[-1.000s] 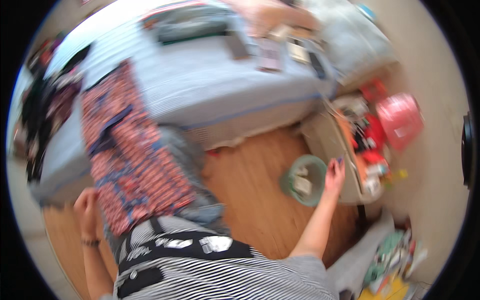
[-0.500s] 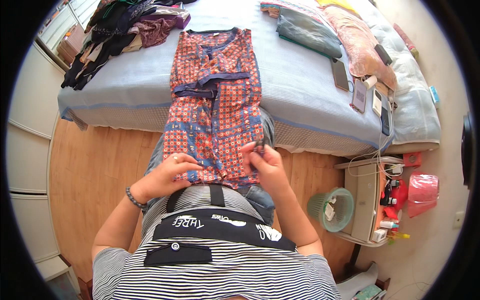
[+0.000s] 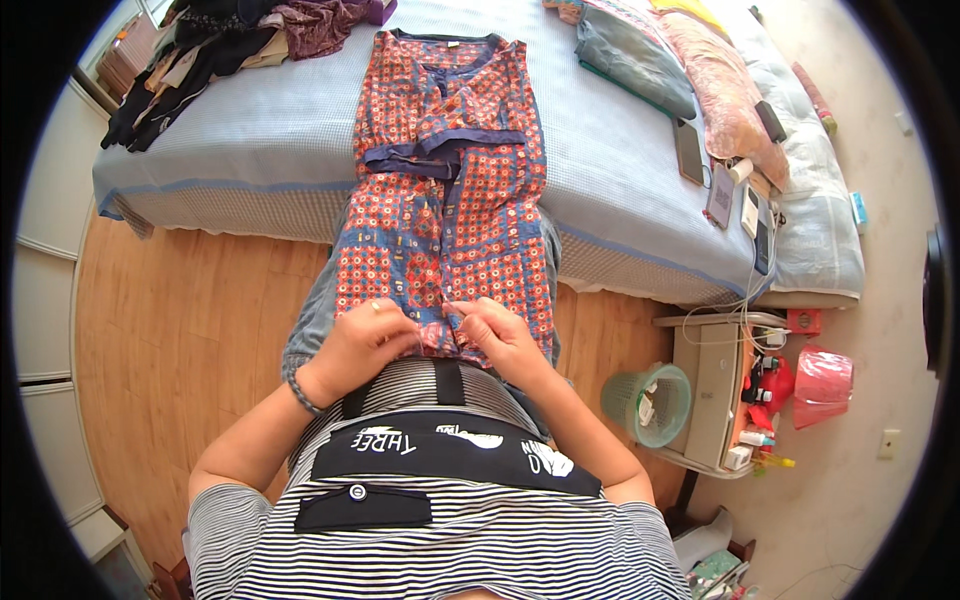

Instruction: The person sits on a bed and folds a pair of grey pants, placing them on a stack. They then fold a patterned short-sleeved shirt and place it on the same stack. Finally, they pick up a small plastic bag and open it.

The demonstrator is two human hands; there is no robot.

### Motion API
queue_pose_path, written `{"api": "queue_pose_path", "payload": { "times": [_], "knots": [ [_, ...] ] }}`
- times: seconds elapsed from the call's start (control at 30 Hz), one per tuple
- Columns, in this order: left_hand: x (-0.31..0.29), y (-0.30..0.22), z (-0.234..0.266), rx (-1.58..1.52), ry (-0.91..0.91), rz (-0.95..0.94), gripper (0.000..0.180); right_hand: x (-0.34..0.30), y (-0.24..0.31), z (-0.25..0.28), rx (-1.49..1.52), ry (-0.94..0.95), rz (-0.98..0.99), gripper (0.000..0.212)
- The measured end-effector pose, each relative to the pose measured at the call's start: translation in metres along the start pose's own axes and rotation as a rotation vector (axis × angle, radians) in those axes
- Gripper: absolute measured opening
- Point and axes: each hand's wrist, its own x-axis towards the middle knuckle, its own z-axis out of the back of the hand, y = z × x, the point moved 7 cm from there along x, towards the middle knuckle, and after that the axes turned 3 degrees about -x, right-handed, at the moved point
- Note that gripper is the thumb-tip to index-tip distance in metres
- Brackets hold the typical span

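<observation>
A red and blue patterned button-front garment [image 3: 440, 215], navy-trimmed at the neck, lies from the bed down over my lap. A navy band [image 3: 410, 160] crosses its middle. My left hand [image 3: 368, 342] is closed at the lower hem, fingertips pinching the cloth beside the front opening. Close by on the other side of that opening, my right hand [image 3: 493, 338] is closed too, with fingers curled and thumb against them over the fabric. What sits inside the right hand is hidden. A dark beaded bracelet [image 3: 302, 392] circles my left wrist.
The bed [image 3: 235, 140] has a blue cover. Dark clothes [image 3: 215, 55] are piled at its left, folded jeans [image 3: 635, 65] at its right. Phones [image 3: 720, 195] and cables lie near the right edge. A green basket [image 3: 655, 405] stands beside a cluttered cabinet [image 3: 705, 390].
My right hand has moved left and down to the garment's front opening; the small dark object it held no longer shows. My left hand has shifted right, its fingers now pinched at the hem.
</observation>
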Motion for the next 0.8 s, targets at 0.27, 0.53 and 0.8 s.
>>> {"api": "queue_pose_path", "payload": {
  "times": [0.27, 0.53, 0.8],
  "knots": [
    [-0.002, 0.051, 0.005, -0.668, 0.032, 0.66, 0.014, -0.002, 0.05, 0.001, -0.435, -0.056, 0.13, 0.02],
    [0.005, 0.05, 0.0, -0.649, 0.106, 0.636, 0.017, 0.017, 0.045, -0.004, -0.56, -0.018, 0.134, 0.019],
    [0.012, 0.04, 0.0, -0.62, 0.23, 0.64, 0.014, 0.035, 0.05, -0.019, -0.565, 0.152, 0.107, 0.02]
  ]
}}
